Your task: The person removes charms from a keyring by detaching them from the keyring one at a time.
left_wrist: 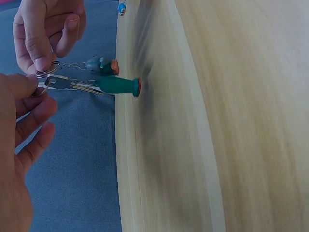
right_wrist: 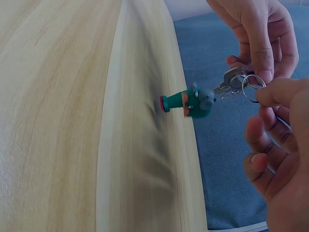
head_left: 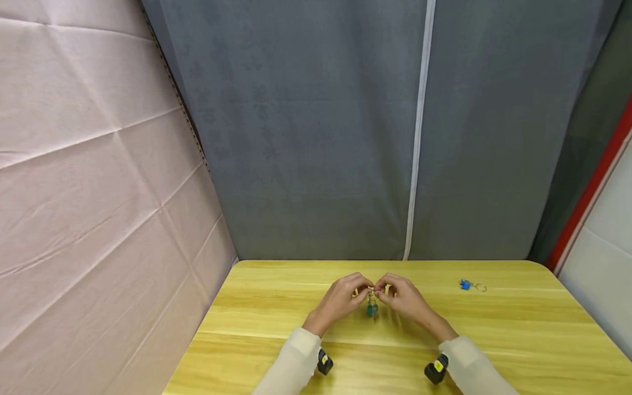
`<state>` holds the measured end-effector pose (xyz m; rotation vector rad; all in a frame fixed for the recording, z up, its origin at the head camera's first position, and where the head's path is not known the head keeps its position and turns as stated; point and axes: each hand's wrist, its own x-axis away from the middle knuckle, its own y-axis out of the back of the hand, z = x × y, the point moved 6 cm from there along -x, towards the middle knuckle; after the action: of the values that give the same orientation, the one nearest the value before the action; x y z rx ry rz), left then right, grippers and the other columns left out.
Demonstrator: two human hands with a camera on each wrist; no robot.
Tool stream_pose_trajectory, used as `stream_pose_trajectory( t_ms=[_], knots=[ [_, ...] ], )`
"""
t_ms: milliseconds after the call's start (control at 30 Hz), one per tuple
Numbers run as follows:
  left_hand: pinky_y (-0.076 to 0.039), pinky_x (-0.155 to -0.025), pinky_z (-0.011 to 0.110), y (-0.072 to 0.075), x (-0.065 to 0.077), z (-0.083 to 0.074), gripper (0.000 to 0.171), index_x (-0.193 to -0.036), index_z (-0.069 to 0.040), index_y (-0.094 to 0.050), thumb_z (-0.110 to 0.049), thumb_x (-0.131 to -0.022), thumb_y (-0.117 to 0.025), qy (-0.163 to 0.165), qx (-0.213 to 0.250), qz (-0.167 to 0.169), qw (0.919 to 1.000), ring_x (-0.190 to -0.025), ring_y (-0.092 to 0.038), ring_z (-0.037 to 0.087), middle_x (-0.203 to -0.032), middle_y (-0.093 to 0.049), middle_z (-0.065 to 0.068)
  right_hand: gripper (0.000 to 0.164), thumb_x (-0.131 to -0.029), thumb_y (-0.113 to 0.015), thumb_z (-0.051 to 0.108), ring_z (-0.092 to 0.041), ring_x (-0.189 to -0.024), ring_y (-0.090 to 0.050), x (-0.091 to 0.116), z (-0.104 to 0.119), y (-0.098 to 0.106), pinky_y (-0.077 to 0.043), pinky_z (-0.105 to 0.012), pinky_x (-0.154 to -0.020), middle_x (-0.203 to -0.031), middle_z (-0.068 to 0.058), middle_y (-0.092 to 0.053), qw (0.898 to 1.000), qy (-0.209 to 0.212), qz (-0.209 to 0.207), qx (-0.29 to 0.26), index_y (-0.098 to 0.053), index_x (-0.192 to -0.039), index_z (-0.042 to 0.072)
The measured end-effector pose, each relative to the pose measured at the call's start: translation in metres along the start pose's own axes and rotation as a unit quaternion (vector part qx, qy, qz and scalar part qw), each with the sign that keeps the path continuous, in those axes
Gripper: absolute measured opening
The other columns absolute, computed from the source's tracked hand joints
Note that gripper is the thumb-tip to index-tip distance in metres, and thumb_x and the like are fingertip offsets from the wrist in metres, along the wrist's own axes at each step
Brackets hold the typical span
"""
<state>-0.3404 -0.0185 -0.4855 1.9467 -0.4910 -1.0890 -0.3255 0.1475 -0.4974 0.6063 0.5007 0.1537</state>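
Both hands meet above the middle of the table, fingertips close together. My left hand (head_left: 339,300) pinches a metal key ring (left_wrist: 47,88) between thumb and index finger, its other fingers loosely bent. From the other side, my right hand (head_left: 405,299) pinches a ring (right_wrist: 244,83) between thumb and fingertip. Metal keys (left_wrist: 60,83) hang from the rings, along with a green figure charm (left_wrist: 117,85) and a grey-green figure charm (left_wrist: 99,66) on a short chain. Fingers partly cover the rings, so how they link cannot be made out.
A blue figure keychain (head_left: 466,285) with its own ring lies on the wooden table (head_left: 276,307) at the right, beyond the right hand. A grey curtain (head_left: 316,137) hangs behind the table's far edge. Pale fabric (head_left: 99,192) hangs at the left.
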Motion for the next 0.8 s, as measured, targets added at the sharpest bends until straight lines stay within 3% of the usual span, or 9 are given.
stream_pose_trajectory(
  t_ms=[133,300,800],
  knots=[
    [-0.053,-0.08,0.01,0.0006,-0.0006,-0.0024,0.011,-0.112,-0.015,-0.077,-0.014,-0.105,-0.069,-0.011,0.001,-0.006,0.9999,-0.09,-0.073,0.012,-0.104,-0.075,-0.001,0.011,-0.098,-0.075,0.005,-0.005,-0.07,-0.055,0.0012,0.0022,0.001,-0.049,-0.022,-0.063,-0.094,0.003,-0.069,1.0,0.018,-0.008,-0.003,-0.074,-0.096,0.015],
    [-0.052,-0.079,0.008,0.0018,-0.0012,-0.0051,0.01,-0.111,-0.016,-0.077,-0.015,-0.104,-0.07,-0.021,-0.019,-0.014,0.9995,-0.089,-0.069,0.004,-0.103,-0.074,-0.005,0.006,-0.099,-0.075,0.008,-0.002,-0.07,-0.054,0.002,0.0023,0.0006,-0.049,-0.022,-0.063,-0.093,0.002,-0.069,0.999,0.041,-0.019,0.0,-0.074,-0.096,0.013],
    [-0.053,-0.077,0.009,0.0008,-0.0014,-0.005,0.009,-0.11,-0.017,-0.077,-0.016,-0.105,-0.069,-0.018,-0.026,-0.008,0.9995,-0.087,-0.068,0.002,-0.101,-0.073,-0.006,0.004,-0.1,-0.075,0.01,-0.004,-0.069,-0.054,0.004,-0.0045,0.0053,-0.048,-0.023,-0.063,-0.092,0.003,-0.069,0.999,0.011,-0.046,0.011,-0.074,-0.096,0.012]
  ],
)
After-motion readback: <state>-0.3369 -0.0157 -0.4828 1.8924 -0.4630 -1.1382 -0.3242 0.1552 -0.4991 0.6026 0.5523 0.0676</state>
